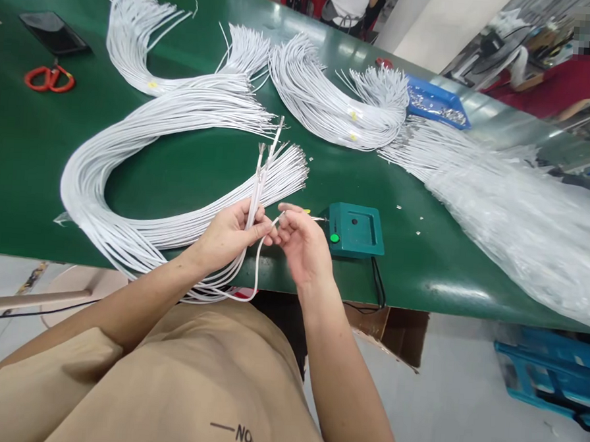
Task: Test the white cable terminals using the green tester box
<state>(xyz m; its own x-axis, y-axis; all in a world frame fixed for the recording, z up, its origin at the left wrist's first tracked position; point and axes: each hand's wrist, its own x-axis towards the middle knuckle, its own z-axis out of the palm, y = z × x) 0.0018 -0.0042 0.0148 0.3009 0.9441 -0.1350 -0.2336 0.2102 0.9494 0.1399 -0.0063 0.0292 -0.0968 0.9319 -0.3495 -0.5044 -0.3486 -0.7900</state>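
My left hand (227,236) grips a small bunch of white cables (260,173) that stands upright, metal tips pointing away from me. My right hand (301,242) pinches the end of a single white cable (257,272) whose tip points at the socket of a small green tester box (354,229) with a green button. That cable loops down below the table edge. A large curved bundle of white cables (130,153) lies on the green table (25,167) just behind my hands.
More white cable bundles (331,97) lie farther back, and a heap of cables in clear plastic (517,213) fills the right. Red scissors (49,79) and a dark phone (52,31) sit at far left. A blue parts tray (437,102) stands behind. Another person (569,84) sits at far right.
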